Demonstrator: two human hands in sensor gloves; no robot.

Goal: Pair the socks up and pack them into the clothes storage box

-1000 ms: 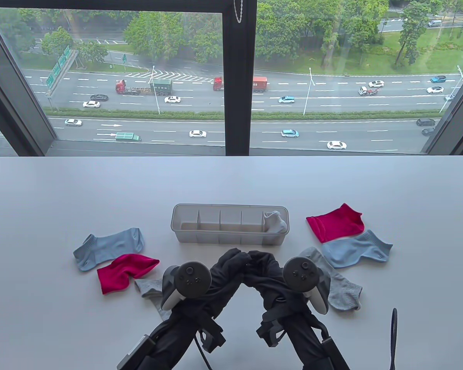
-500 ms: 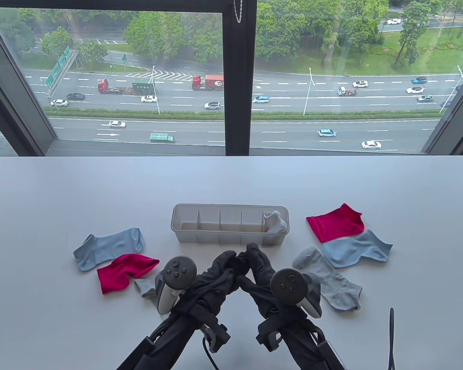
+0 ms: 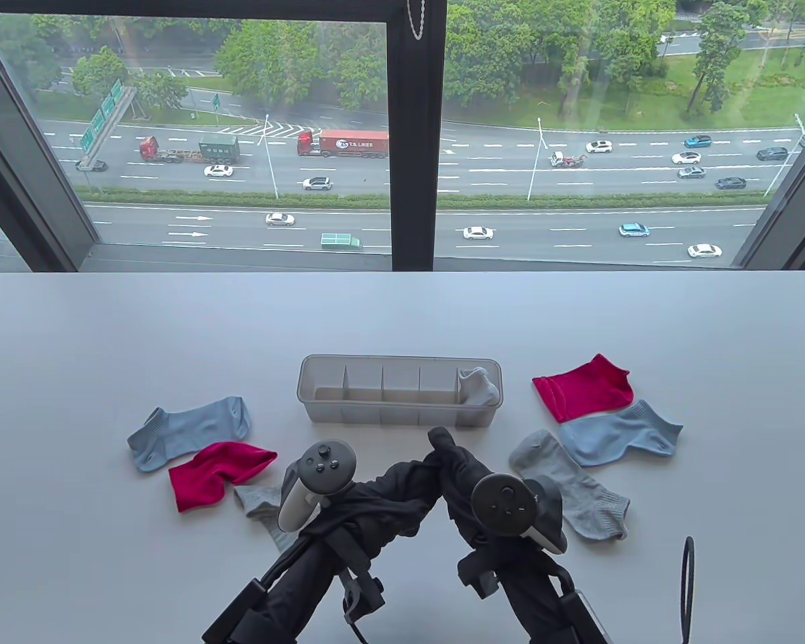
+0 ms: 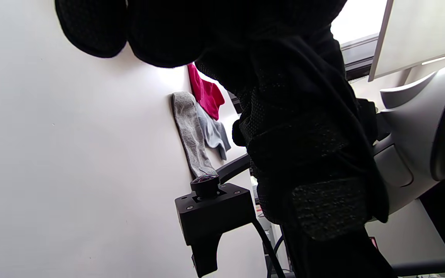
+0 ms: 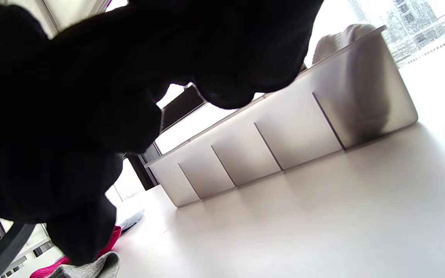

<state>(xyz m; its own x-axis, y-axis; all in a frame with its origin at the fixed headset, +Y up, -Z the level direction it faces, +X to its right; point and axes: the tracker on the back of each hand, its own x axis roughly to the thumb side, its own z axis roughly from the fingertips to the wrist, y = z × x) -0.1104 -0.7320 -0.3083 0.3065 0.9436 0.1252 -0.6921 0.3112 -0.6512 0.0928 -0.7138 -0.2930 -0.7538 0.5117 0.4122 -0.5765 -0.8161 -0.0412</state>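
Table view, storage box (image 3: 376,409), grey sock (image 3: 477,385) rightmost compartment

Socks either side of the storage box (image 3: 400,414)

One rolled pair (image 3: 477,386) in the box's rightmost compartment. Left of the box, two socks (image 3: 188,433) overlapping, a third (image 3: 260,504) nearer. Right of it, three socks (image 3: 597,429) overlapping. Just before the box, both hands (image 3: 436,476) together.

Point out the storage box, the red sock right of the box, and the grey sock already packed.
storage box (image 3: 376,414), table view, on its near front wall.
red sock right of the box (image 3: 582,389), table view, middle of the fabric.
grey sock in the box (image 3: 477,385), table view, on the folded bundle in the rightmost compartment.
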